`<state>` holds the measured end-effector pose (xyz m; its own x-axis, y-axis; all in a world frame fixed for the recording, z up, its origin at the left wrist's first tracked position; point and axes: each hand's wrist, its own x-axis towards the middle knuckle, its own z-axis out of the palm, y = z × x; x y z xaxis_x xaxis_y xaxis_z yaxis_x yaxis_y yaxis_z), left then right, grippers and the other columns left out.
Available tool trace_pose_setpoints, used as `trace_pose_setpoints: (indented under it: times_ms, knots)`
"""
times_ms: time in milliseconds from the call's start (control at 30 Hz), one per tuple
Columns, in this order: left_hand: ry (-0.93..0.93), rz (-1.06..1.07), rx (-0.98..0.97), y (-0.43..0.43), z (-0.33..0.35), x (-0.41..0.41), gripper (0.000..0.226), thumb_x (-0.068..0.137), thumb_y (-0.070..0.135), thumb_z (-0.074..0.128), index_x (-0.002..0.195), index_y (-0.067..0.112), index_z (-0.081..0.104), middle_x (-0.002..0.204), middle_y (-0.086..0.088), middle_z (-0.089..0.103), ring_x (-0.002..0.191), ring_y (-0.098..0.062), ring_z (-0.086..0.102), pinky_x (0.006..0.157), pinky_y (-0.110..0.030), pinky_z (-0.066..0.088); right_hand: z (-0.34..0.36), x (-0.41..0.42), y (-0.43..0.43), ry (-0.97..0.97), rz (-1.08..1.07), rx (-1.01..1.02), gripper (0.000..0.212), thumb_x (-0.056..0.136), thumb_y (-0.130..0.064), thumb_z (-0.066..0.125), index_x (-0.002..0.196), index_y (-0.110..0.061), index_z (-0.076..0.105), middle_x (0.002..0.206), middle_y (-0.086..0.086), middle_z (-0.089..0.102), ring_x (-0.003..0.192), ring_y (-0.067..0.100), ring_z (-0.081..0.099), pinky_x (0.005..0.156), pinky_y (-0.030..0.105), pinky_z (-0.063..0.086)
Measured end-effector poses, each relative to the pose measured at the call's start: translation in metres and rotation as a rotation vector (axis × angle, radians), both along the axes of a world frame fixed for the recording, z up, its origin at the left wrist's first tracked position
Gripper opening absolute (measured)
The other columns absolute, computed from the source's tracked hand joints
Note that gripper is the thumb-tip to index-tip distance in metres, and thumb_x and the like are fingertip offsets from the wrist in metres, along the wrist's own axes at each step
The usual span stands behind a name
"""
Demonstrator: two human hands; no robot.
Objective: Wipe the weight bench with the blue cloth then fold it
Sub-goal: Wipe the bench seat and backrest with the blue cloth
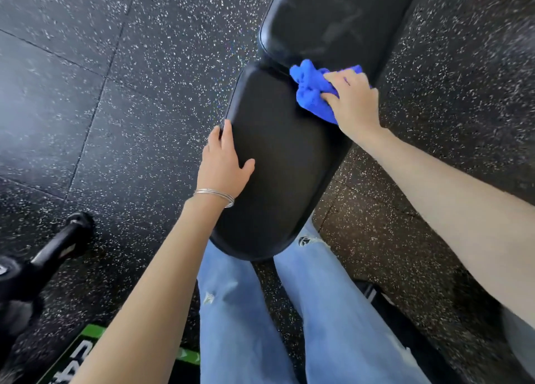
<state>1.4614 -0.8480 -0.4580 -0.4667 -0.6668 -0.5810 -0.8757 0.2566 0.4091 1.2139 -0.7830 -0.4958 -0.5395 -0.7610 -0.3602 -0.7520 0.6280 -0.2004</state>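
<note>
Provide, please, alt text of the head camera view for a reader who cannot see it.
The right hand holds a bunched blue cloth against a black weight bench, by the gap between its two pads. The left hand rests flat on the left edge of the near pad, above legs in blue jeans.

The worktop (283, 163) stands on the floor (115, 94), running away from the person's legs (237, 325). The cloth (312, 94) lies on its right side at the pad seam, under the right grip (353, 103). The left grip (223, 163) rests on its left edge.

bunched blue cloth (314, 94) on black padded weight bench (278, 163)
</note>
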Motion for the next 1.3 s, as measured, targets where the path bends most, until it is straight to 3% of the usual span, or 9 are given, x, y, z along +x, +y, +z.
trace_pose_setpoints:
  times_ms: [133, 233, 400, 600, 733, 800, 1033, 1300]
  knots:
    - [-0.095, -0.034, -0.045, 0.006, 0.0, -0.017, 0.084, 0.086, 0.036, 0.059, 0.15, 0.014, 0.008, 0.156, -0.019, 0.006, 0.14, -0.039, 0.018, 0.111, -0.05, 0.025, 0.005, 0.01, 0.052, -0.041, -0.244, -0.074, 0.03, 0.092, -0.027, 0.052, 0.121, -0.02, 0.054, 0.129, 0.007, 0.046, 0.115, 0.032, 0.041, 0.086, 0.049, 0.043]
    - [-0.15, -0.014, -0.056, 0.011, 0.001, -0.028, 0.085, 0.086, 0.04, 0.058, 0.15, 0.016, 0.007, 0.156, -0.02, 0.003, 0.142, -0.039, 0.012, 0.112, -0.054, 0.022, 0.014, 0.028, 0.058, -0.033, -0.29, -0.091, 0.027, 0.09, -0.025, 0.056, 0.117, -0.021, 0.056, 0.13, 0.01, 0.043, 0.113, 0.035, 0.039, 0.086, 0.048, 0.04]
    - [-0.156, 0.042, -0.048, 0.014, 0.003, -0.03, 0.083, 0.086, 0.038, 0.06, 0.15, 0.016, 0.01, 0.156, -0.02, 0.004, 0.143, -0.038, 0.01, 0.114, -0.052, 0.019, 0.026, 0.069, 0.061, -0.01, -0.093, 0.016, 0.027, 0.091, -0.023, 0.057, 0.118, -0.025, 0.056, 0.134, 0.012, 0.041, 0.113, 0.037, 0.037, 0.082, 0.047, 0.034]
    - [-0.068, 0.093, -0.063, 0.018, 0.003, -0.01, 0.074, 0.086, 0.029, 0.061, 0.148, 0.016, 0.022, 0.156, -0.016, 0.011, 0.141, -0.036, 0.017, 0.114, -0.045, 0.022, 0.021, 0.027, 0.026, 0.035, 0.145, 0.088, 0.027, 0.095, -0.02, 0.045, 0.121, -0.026, 0.05, 0.129, 0.009, 0.043, 0.112, 0.035, 0.038, 0.081, 0.047, 0.037]
    - [-0.036, 0.162, -0.092, 0.033, 0.007, 0.005, 0.071, 0.086, 0.028, 0.062, 0.146, 0.014, 0.027, 0.155, -0.018, 0.016, 0.141, -0.036, 0.02, 0.115, -0.041, 0.018, 0.018, 0.017, -0.013, -0.153, -0.228, 0.091, 0.03, 0.096, -0.028, 0.042, 0.125, -0.028, 0.047, 0.127, 0.008, 0.046, 0.117, 0.032, 0.038, 0.095, 0.05, 0.034]
    - [-0.021, 0.182, -0.107, 0.042, 0.01, 0.014, 0.07, 0.086, 0.027, 0.061, 0.146, 0.013, 0.028, 0.154, -0.019, 0.017, 0.141, -0.035, 0.019, 0.115, -0.04, 0.016, 0.019, 0.022, -0.021, -0.153, -0.321, 0.098, 0.029, 0.095, -0.028, 0.041, 0.124, -0.027, 0.047, 0.126, 0.007, 0.046, 0.118, 0.029, 0.037, 0.096, 0.049, 0.032]
    - [-0.024, 0.23, -0.109, 0.078, 0.015, 0.063, 0.075, 0.086, 0.02, 0.061, 0.147, 0.008, 0.02, 0.153, -0.018, 0.021, 0.139, -0.036, 0.023, 0.114, -0.041, 0.021, 0.027, 0.094, 0.031, 0.082, -0.17, 0.041, 0.035, 0.096, -0.036, 0.046, 0.13, -0.031, 0.043, 0.131, 0.004, 0.041, 0.116, 0.031, 0.037, 0.085, 0.047, 0.039]
    - [0.054, 0.309, -0.008, 0.111, 0.024, 0.1, 0.082, 0.084, 0.014, 0.063, 0.148, 0.005, 0.013, 0.155, -0.019, 0.016, 0.142, -0.033, 0.021, 0.115, -0.037, 0.018, 0.051, 0.194, 0.102, 0.085, 0.094, -0.018, 0.03, 0.092, -0.034, 0.053, 0.121, -0.027, 0.054, 0.127, 0.008, 0.05, 0.102, 0.035, 0.046, 0.068, 0.039, 0.033]
